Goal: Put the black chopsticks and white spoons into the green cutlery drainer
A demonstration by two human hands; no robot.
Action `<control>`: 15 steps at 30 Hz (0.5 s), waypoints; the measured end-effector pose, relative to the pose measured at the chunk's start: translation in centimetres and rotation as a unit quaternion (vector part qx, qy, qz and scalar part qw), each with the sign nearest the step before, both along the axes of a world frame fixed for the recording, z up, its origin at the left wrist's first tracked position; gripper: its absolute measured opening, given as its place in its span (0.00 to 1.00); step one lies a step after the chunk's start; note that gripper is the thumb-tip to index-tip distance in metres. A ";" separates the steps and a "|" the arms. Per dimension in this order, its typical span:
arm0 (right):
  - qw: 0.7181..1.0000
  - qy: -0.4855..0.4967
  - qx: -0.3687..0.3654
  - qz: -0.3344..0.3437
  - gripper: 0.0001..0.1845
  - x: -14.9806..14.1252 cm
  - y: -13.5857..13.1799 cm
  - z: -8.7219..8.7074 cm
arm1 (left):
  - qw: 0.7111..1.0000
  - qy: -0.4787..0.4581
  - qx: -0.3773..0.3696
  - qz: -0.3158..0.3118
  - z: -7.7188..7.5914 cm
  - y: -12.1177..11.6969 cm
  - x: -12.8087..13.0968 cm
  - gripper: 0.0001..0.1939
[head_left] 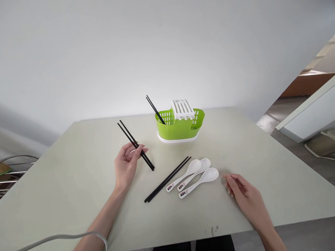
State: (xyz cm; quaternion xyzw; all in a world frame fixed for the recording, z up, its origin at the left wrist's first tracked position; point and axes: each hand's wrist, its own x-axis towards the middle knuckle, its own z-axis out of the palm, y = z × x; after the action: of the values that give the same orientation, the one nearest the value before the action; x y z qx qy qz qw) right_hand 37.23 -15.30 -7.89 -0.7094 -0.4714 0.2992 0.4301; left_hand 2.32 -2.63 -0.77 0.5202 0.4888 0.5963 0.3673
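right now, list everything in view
chopsticks: six, black; two held, two in basket, two on table
spoons: three, white, on table
basket: one, green, table's back
base: one, white, under basket
slotted rack: one, white, atop basket
table: one, pale, under basket
wall: one, pale, behind
cable: one, grey, bottom left
metal rods: several, silvery, left
panel: one, white, right
floor: one, grey, right
trouser legs: two, black, bottom
left hand: one, bare, holding chopsticks
right hand: one, bare, beside spoons

Left hand [126, 163] pinching, palm up; right hand [246, 196] loosely curled; forearms [105, 215] angled inward.
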 end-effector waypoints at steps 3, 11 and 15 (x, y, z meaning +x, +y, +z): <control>1.000 0.001 -0.005 0.001 0.27 -0.1 -0.1 0.1 | 0.997 -0.070 -0.038 -0.017 -0.2 0.4 -0.2 0.24; 1.000 0.014 0.006 -0.020 0.26 -0.4 -0.4 0.4 | 0.948 -0.251 -0.159 -0.114 -1.8 1.0 -0.1 0.24; 0.999 0.018 0.031 -0.021 0.26 -2.0 -1.5 0.0 | 0.926 -0.275 -0.200 -0.166 -2.5 0.1 1.1 0.20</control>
State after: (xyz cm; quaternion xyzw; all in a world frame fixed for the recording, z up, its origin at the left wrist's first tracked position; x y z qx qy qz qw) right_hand 35.27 -16.82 -7.85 -0.7002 -0.4576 0.2883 0.4661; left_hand 3.45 -2.53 -3.31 0.3251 0.3844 0.5359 0.6777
